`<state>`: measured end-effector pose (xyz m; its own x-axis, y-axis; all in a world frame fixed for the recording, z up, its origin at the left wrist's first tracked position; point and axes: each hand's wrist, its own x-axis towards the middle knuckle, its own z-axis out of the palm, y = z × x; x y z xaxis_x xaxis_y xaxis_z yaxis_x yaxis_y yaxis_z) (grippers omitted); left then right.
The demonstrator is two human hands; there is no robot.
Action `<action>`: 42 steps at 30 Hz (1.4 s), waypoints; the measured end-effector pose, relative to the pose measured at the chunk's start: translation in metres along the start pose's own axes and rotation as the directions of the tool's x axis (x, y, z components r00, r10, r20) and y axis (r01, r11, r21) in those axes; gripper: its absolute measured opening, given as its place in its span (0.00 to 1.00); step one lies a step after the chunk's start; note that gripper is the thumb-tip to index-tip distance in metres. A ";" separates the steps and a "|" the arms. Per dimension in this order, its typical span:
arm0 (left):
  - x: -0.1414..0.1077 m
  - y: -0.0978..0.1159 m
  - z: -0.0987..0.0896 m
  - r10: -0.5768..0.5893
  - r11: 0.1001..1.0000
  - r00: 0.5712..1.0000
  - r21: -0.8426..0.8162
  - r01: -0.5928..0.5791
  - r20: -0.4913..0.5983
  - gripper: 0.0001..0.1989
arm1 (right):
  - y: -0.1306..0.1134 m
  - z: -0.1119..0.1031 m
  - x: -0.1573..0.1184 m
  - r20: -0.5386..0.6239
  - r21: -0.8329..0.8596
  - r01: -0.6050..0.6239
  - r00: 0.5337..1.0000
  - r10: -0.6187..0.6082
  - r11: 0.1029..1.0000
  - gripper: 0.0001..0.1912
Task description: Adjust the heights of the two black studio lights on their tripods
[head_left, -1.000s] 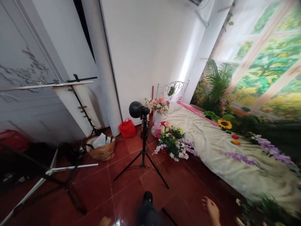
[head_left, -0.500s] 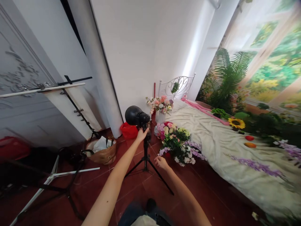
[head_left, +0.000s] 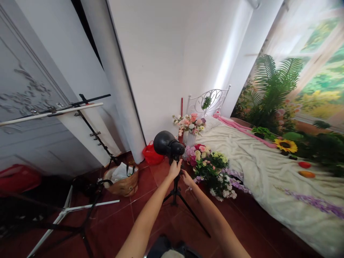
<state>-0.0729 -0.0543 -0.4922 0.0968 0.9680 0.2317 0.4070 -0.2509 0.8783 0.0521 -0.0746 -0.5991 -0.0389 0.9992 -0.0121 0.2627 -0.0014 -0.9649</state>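
A black studio lamp (head_left: 165,142) with a round head sits on top of a black tripod stand (head_left: 176,193) in the middle of the view. Just below the lamp head, my left hand (head_left: 175,169) is wrapped round the top of the stand. My right hand (head_left: 186,178) is slightly lower, at the right side of the stand's upper column, its fingers closed on it. Bunches of artificial flowers (head_left: 205,161) lie on the floor right behind my right hand.
A cream-covered bed (head_left: 242,154) with a white metal headboard fills the right side. On the left are a wicker basket (head_left: 126,182), a red bag (head_left: 152,154) and a white stand (head_left: 63,211) whose legs spread over the floor. A flower vase (head_left: 190,138) stands beside the bed.
My right hand has moved in from beside the stand to its column and closed on it. My left hand stays below the lamp head. The view has shifted slightly.
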 end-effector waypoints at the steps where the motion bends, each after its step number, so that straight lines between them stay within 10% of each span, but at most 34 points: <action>1: 0.000 0.000 -0.001 0.005 1.000 1.000 -0.007 -0.005 0.007 0.21 | -0.002 0.003 0.005 -0.020 -0.015 -0.020 1.000 0.020 1.000 0.11; 8: 0.002 -0.001 -0.006 0.012 1.000 0.999 -0.001 -0.012 0.030 0.20 | -0.029 0.000 0.026 -0.405 0.112 -0.148 0.896 0.181 0.983 0.26; 13: 0.004 -0.004 -0.004 0.029 0.999 0.999 -0.021 -0.029 0.023 0.18 | -0.045 -0.016 0.017 -0.182 0.163 0.102 0.981 -0.071 0.981 0.21; 22: 0.004 -0.007 -0.004 0.041 0.999 0.999 -0.017 -0.041 0.022 0.17 | -0.034 -0.040 0.017 0.054 -0.136 0.243 0.970 -0.238 0.960 0.23; 32: 0.002 -0.005 -0.007 0.050 0.999 0.998 0.021 -0.050 0.036 0.20 | -0.034 -0.026 0.019 0.055 -0.020 -0.056 0.997 0.057 0.998 0.35; 42: -0.009 -0.008 -0.033 0.082 0.961 0.971 0.240 -0.137 0.225 0.18 | -0.061 -0.030 0.024 -0.011 -0.074 0.002 1.000 -0.003 0.997 0.23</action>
<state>-0.1069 -0.0614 -0.4877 0.3320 0.9213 0.2025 0.5962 -0.3713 0.7118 0.0639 -0.0491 -0.5326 -0.0295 0.9995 -0.0067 0.3332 0.0035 -0.9428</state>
